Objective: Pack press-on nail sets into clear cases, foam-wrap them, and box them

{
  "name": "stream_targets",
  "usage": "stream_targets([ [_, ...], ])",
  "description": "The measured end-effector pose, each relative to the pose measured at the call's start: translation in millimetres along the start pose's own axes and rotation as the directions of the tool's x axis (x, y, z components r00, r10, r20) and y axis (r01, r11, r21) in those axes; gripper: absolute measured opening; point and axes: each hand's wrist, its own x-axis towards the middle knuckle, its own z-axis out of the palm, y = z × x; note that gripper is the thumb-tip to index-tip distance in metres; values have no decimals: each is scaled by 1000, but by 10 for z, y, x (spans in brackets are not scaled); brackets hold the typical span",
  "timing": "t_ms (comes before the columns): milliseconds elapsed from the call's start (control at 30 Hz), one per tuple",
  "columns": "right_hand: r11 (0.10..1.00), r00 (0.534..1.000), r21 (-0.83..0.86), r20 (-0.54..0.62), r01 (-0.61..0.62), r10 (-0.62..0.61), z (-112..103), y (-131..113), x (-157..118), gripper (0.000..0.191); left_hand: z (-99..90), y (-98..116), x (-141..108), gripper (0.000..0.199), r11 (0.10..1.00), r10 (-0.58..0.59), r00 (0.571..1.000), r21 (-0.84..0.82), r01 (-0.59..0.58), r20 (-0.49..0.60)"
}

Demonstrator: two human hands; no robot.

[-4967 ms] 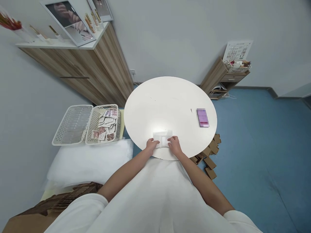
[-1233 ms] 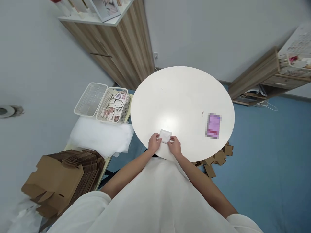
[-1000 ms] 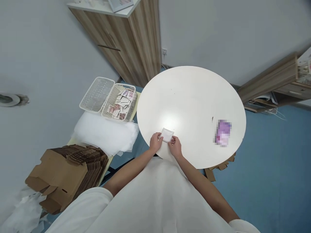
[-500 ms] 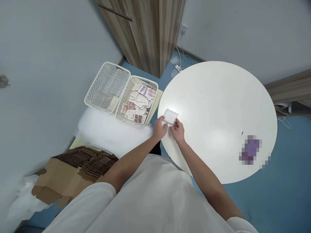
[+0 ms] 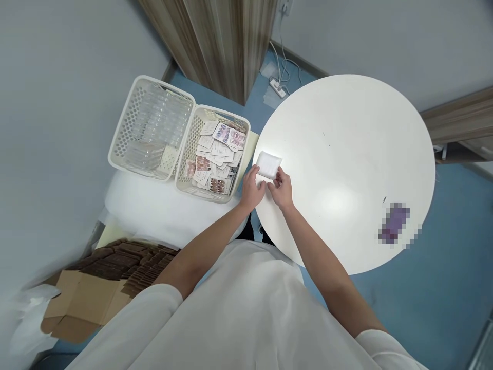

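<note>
A small white square packet [image 5: 268,165], soft-looking and slightly puffy, is held over the left edge of the round white table [image 5: 346,139]. My left hand [image 5: 251,190] grips its left lower corner, thumb and fingers closed on it. At the right lower corner, my right hand [image 5: 282,189] pinches the same packet. What lies inside the packet is hidden. Just left of my hands stands a cream basket [image 5: 179,192] filled with cards [image 5: 222,149], some bearing rows of coloured press-on nails.
Another cream basket [image 5: 115,149] holds clear plastic trays [image 5: 162,115]. White foam wrap [image 5: 169,210] lies below the baskets, near a cardboard box [image 5: 84,293] of folded brown pieces. A blurred purple object [image 5: 395,223] rests at the table's right. A power strip [image 5: 277,88] is on the floor.
The view has shifted, so table and baskets appear higher and the baskets larger. Both hands keep hold of the white packet, which now lies flatter to the view.
</note>
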Motion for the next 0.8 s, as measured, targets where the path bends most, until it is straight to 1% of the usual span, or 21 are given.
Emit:
stream_targets([
  [67,1000,1000,7,-10,5,-5,-10,25,-6,77,0,-5,-8,51,1000,-3,1000,-20,3,-1],
  [167,1000,999,21,-35,-18,19,-49,47,-43,87,-15,-5,-35,56,999,-7,1000,-40,7,-1],
  [233,998,998,35,-34,-47,48,-99,61,-118,88,-39,4,-94,58,999,-17,1000,-29,17,-13],
  [300,996,996,46,-29,-79,80,-165,89,-265,87,-70,18,-216,59,999,-35,999,1,35,-29],
  [367,994,995,41,-13,-103,104,-243,146,-492,83,-99,31,-422,58,998,-53,998,29,54,-24],
  [400,993,994,36,15,-110,110,-286,188,-630,81,-107,34,-557,56,997,-62,998,45,62,-13],
  [500,992,991,46,74,-117,114,-423,363,-1062,74,-103,29,-1037,44,986,-129,992,112,128,6],
  [567,990,986,63,113,-130,122,-507,486,-1294,68,-92,15,-1363,36,975,-186,982,130,179,45],
  [633,990,982,51,140,-134,126,-571,574,-1445,63,-100,7,-1647,32,970,-235,968,93,226,90],
  [700,993,979,31,175,-111,104,-605,609,-1527,57,-136,14,-1876,31,956,-295,951,35,293,97],
  [800,999,966,4,255,-47,45,-590,593,-1587,48,-232,39,-2131,31,931,-358,931,-45,362,77],
])
